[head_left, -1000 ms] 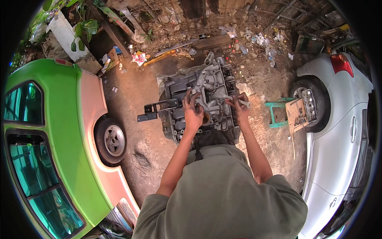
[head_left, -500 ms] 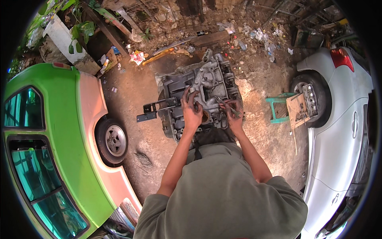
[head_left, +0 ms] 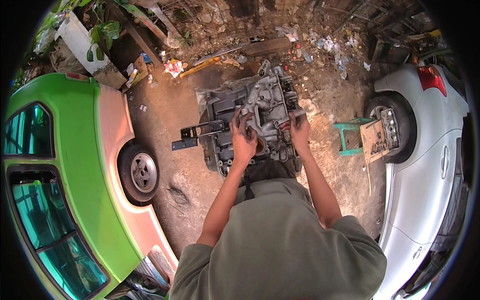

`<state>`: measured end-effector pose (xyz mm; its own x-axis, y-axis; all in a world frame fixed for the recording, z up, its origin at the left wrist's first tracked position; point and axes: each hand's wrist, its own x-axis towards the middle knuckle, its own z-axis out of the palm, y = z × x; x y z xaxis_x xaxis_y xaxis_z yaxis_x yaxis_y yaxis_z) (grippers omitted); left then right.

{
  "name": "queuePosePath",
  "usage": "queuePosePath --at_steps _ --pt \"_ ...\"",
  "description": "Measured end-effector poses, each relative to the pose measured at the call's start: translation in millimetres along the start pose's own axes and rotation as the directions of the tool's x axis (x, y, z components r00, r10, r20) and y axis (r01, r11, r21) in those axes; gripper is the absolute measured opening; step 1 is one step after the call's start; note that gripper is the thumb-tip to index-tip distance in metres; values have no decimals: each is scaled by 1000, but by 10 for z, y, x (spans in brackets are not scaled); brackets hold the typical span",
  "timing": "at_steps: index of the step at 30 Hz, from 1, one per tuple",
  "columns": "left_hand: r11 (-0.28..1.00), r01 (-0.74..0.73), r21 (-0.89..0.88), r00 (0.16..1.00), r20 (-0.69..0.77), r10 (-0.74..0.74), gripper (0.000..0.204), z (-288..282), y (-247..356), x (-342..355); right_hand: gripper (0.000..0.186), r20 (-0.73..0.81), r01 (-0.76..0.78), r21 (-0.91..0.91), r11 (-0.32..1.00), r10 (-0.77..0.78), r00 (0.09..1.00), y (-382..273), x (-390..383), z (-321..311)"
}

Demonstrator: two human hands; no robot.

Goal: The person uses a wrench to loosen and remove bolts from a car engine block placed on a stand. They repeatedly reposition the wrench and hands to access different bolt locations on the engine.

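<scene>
A greasy, dismantled engine (head_left: 227,107) lies on the ground in front of me, a grey metal casting (head_left: 266,97) on its upper right part. My left hand (head_left: 244,137) rests against the casting's left side, blackened fingers bent and apart. Just right of it is a round opening (head_left: 260,146) in the engine. My right hand (head_left: 299,131) is closed at the casting's right edge. Its fingers grip a slim metal wrench (head_left: 284,121), partly covered by the hand. Dark grease hides what the left fingertips touch.
A black metal bracket (head_left: 200,131) juts left from the engine. The green and pink vehicle (head_left: 107,165) stands left, the silver car (head_left: 420,190) right. A green stool (head_left: 345,137) carries cardboard (head_left: 372,142) and a metal part (head_left: 389,128). Litter (head_left: 327,45) and a plank (head_left: 267,46) lie beyond.
My right hand has risen slightly away from me and turned, with the wrench swung to point across the casting's right edge. The left hand stays in nearly the same place.
</scene>
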<state>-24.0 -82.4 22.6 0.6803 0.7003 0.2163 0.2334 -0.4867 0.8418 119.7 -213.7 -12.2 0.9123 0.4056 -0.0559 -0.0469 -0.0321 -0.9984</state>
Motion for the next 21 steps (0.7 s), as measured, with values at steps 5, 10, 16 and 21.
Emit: queuePosePath --at_steps 5,10,16,21 --pt "1000 -2 10 1000 -2 2 51 14 -19 -2 23 324 276 -668 691 -63 944 -114 548 188" --pt "1000 1 16 1000 2 -1 51 12 -47 1 16 410 351 -639 684 -84 908 -75 586 331" --pt "999 -26 20 999 -28 26 51 34 -79 -3 18 117 -18 64 998 10 993 -234 510 118" --pt "1000 -5 2 1000 -6 5 51 16 -34 -1 23 25 -47 338 940 41 999 -314 264 -143"
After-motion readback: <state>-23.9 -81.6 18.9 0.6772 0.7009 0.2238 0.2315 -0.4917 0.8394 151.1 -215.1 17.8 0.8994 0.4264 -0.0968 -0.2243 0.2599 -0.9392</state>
